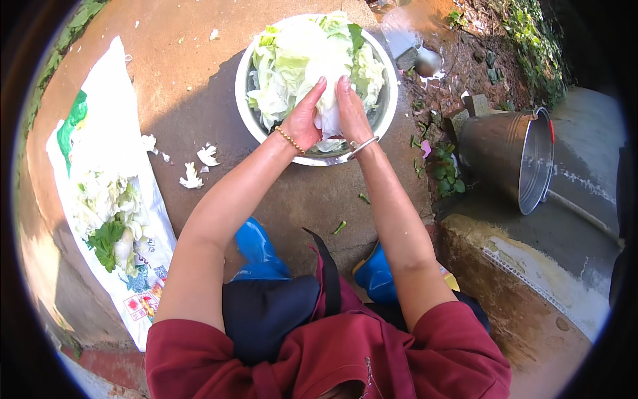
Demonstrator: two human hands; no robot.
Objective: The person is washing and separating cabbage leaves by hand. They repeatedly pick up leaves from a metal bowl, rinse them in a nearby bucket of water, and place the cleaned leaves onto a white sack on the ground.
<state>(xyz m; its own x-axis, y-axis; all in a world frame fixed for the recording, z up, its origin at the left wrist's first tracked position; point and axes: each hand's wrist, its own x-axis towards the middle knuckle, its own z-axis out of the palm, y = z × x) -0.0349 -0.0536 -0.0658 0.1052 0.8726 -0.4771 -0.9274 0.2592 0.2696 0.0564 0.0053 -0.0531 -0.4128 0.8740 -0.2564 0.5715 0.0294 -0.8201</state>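
Note:
A round metal basin [242, 95] heaped with pale leafy greens [279, 65], cabbage or lettuce leaves, stands on the ground before me. My left hand [304, 117], below a beaded bracelet, and my right hand [353, 112], below a metal bangle, reach over its near side. Between the two palms is a whitish bunch of leaves [328, 112], pressed from both sides. Bright sunlight washes out the top of the heap. Water partly shows inside the basin's wall.
At left a white woven plastic sack [99, 134] lies flat with more leaves [112, 219] on it. Leaf scraps [192, 176] dot the concrete. A metal bucket [493, 149] lies tipped at right beside a concrete ledge [518, 279]. Blue boots [259, 249] are below my arms.

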